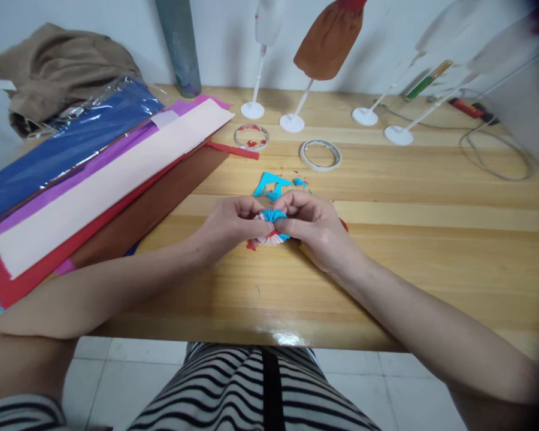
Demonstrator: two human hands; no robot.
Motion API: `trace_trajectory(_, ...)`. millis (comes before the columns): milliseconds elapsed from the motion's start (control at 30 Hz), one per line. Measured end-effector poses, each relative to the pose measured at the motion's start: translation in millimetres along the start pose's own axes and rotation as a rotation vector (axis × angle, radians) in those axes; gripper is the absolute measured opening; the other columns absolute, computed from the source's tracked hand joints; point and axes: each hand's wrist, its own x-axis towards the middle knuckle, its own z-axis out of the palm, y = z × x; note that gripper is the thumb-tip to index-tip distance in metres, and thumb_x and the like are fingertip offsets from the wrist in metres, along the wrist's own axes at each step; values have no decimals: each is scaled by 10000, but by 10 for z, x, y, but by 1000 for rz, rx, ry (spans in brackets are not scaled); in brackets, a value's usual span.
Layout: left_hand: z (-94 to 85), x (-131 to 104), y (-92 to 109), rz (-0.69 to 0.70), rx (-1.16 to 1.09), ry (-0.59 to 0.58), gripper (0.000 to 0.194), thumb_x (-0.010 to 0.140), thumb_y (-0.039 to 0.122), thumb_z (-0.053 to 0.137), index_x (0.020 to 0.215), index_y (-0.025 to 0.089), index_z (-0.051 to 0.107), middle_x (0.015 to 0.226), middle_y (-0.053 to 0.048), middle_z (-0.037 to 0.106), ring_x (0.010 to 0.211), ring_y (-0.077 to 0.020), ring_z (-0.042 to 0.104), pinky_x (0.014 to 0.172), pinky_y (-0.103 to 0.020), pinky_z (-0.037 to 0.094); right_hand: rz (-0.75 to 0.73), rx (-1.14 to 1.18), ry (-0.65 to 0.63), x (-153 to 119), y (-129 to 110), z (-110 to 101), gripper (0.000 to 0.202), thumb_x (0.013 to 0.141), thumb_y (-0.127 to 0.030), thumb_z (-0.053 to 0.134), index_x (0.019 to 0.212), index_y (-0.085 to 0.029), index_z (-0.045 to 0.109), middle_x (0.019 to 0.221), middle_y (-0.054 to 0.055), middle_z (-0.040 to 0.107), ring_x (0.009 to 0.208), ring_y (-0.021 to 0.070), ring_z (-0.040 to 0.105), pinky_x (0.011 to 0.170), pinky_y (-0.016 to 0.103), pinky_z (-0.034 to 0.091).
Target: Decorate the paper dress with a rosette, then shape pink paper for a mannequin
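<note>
Head: roundish paper rosette (273, 235), blue pleats (274, 214) fanning forward.

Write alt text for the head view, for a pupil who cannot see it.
The left hand and right hand pinch a small pleated blue, pink and red piece over a wooden table. Beyond lie blue scraps and two tape rolls; coloured sheets overlap on the left.

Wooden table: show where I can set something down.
Widest: right of the right hand, nearer than the white stands. Smaller: between the left hand and the near edge. Crowded: left, under stacked sheets; beyond both hands, with turquoise scraps and tape rings.
</note>
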Motion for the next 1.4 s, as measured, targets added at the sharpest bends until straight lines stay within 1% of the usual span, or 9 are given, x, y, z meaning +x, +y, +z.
trace_trajectory(200, 11, -13, 19, -8, -5, 57, 87, 703, 160, 737, 667, 142, 660, 603, -17, 691, 497, -104, 585, 526, -231, 517, 24, -42, -24, -52, -113, 60, 213, 687, -245, 840, 807, -235, 665, 727, -33, 656, 653, 139, 597, 666, 314, 509)
trace_trajectory(333, 42, -66, 101, -15, -32, 72, 90, 721, 158, 732, 665, 134, 666, 588, -15, 677, 493, -103, 579, 522, -230, 514, -28, -63, 0, -51, -36, 85, 340, 649, -271, 905, 866, -234, 645, 764, -27, 675, 681, 154, 637, 687, 330, 545)
trace_trajectory(467, 75, -97, 124, -13, -56, 79, 82, 718, 125, 722, 669, 138, 657, 588, -5, 667, 498, -98, 570, 518, -222, 496, -35, -10, -12, -44, 41, 107, 342, 680, -265, 900, 883, -240, 626, 743, -31, 678, 659, 149, 662, 671, 330, 582)
trace_trajectory(567, 83, -95, 100, 5, -56, 86, 74, 713, 106, 701, 669, 141, 653, 587, -2, 662, 505, -98, 571, 521, -220, 486, -29, 15, -19, -39, 45, 127, 373, 659, -299, 918, 875, -264, 616, 724, -36, 686, 629, 154, 665, 658, 342, 604)
trace_trajectory(700, 75, -92, 84, 7, -53, 81, 74, 717, 108, 686, 664, 146, 650, 576, 3, 649, 507, -99, 570, 529, -223, 488, -26, 11, -1, -40, -4, 134, 342, 637, -240, 892, 849, -265, 625, 719, -39, 682, 621, 152, 661, 635, 327, 585)
trace_trajectory(900, 66, -95, 77, 11, -53, 70, 75, 712, 131, 708, 682, 148, 642, 614, -3, 672, 513, -100, 576, 533, -229, 491, 24, 5, -14, -85, -154, 136, 190, 694, -178, 754, 831, -242, 639, 714, -29, 667, 667, 163, 670, 675, 340, 574)
trace_trajectory(1033, 50, -79, 63, 15, -33, 57, 60, 707, 139, 706, 688, 147, 649, 625, -8, 679, 533, -105, 584, 541, -232, 501, 24, 9, 0, -86, -161, 137, 214, 679, -181, 781, 829, -233, 637, 732, -27, 674, 655, 148, 653, 679, 328, 563)
trace_trajectory(1200, 20, -83, 94, -4, -46, 18, 70, 720, 192, 712, 690, 144, 672, 640, -25, 683, 550, -114, 589, 536, -236, 496, 40, -11, 23, -82, -170, 126, 186, 673, -197, 777, 811, -236, 658, 693, -20, 670, 662, 169, 653, 659, 334, 551)
trace_trajectory(1400, 30, -88, 99, -15, -42, 22, 50, 694, 174, 714, 697, 144, 674, 642, -18, 679, 551, -107, 582, 552, -235, 503, 48, -1, 20, -95, -204, 107, 155, 689, -224, 745, 827, -245, 678, 719, -8, 679, 653, 179, 635, 612, 338, 517)
